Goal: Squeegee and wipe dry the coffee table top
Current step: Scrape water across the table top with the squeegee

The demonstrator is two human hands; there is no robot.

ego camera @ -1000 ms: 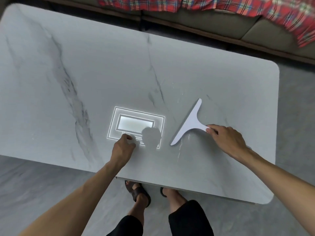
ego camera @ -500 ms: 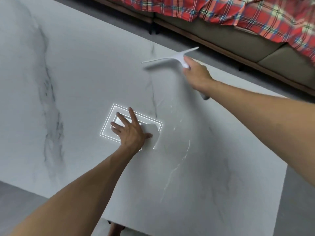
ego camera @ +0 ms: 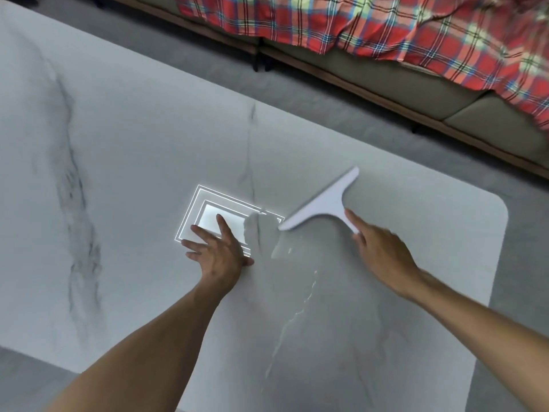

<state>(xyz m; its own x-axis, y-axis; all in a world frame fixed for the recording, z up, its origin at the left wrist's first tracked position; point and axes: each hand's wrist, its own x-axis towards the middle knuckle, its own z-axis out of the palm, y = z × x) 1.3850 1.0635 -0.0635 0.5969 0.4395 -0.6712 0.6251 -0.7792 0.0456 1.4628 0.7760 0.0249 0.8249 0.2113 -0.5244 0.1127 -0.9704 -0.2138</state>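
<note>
The grey-white marble coffee table top (ego camera: pixel 133 173) fills most of the view. My right hand (ego camera: pixel 383 254) grips the handle of a white T-shaped squeegee (ego camera: pixel 323 203), index finger stretched along it. The blade lies on the table's right part, slanting from near left to far right. My left hand (ego camera: pixel 218 251) rests flat on the table left of the blade's near end, fingers spread; anything under the palm is hidden. A thin streak of water (ego camera: pixel 297 313) runs from the blade area toward the near edge.
A bright rectangular ceiling-light reflection (ego camera: pixel 208 215) shows on the top by my left fingers. A sofa (ego camera: pixel 386 69) with a red plaid blanket (ego camera: pixel 386 22) runs along the far side beyond a strip of grey floor. The table's rounded right corner (ego camera: pixel 502 212) is close to the squeegee.
The squeegee has come from the far edge of the table back toward me and to the right. My left hand stays flat by the light reflection, fingers spread wider.
</note>
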